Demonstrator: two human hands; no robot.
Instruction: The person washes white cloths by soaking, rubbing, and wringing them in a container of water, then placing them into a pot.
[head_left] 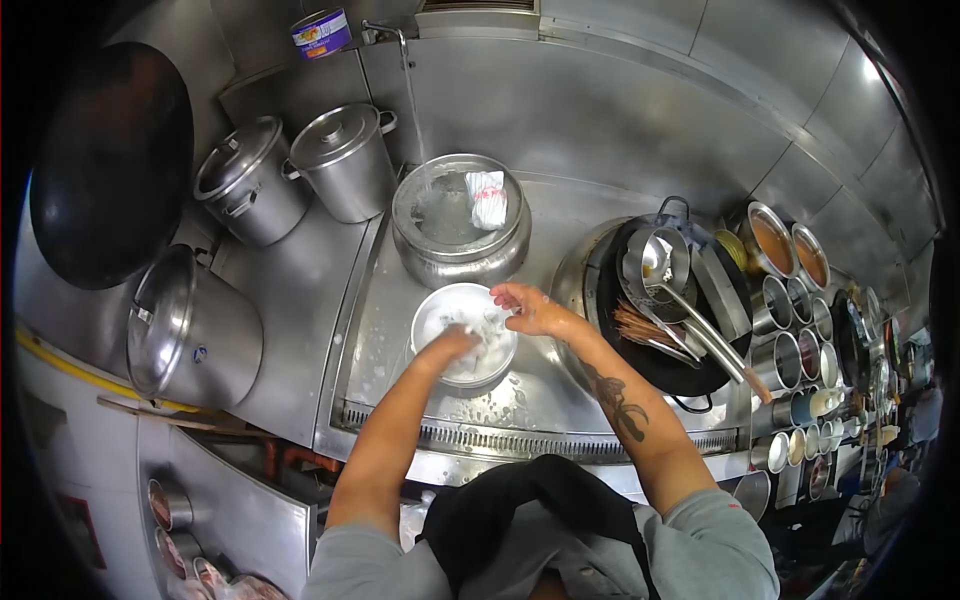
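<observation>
A round metal bowl (465, 379) with white, foamy contents stands on the wet steel counter. My left hand (457, 343) is inside the bowl, its fingers blurred and partly sunk in the white contents. At the bowl's right rim is my right hand (530, 309), fingers spread and bent, with nothing visible in them. Just behind the bowl, a large metal pot (460, 268) full of water has a white packet (486, 200) with red print in it. Water runs into this pot from a thin faucet (405, 60).
Lidded steel pots (345, 170) stand at the left, near a large dark wok (112, 165). On the right, a black wok (640, 370) holds ladles, a strainer and a brush. Several metal containers (780, 360) line the far right. A purple can (321, 36) sits at the top.
</observation>
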